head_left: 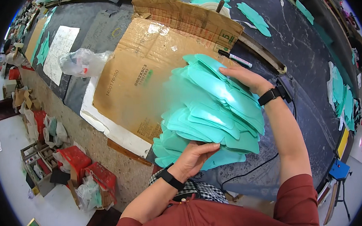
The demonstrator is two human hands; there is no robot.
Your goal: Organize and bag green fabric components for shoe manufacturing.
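Note:
A thick fanned stack of teal cut pieces [208, 111] lies on the dark worktable in front of me. My left hand [192, 158] grips the stack's near lower edge, thumb on top. My right hand [245, 78] rests on the stack's far upper edge, fingers curled over the top pieces. Both wrists wear black bands. The stack partly overlaps a flattened brown cardboard sheet [144, 69].
A white marker [235, 59] lies just beyond my right hand. A crumpled clear plastic bag [83, 62] sits left of the cardboard. More teal pieces [255, 18] lie farther back and at the right edge [343, 97]. Red boxes [88, 170] stand on the floor to the left.

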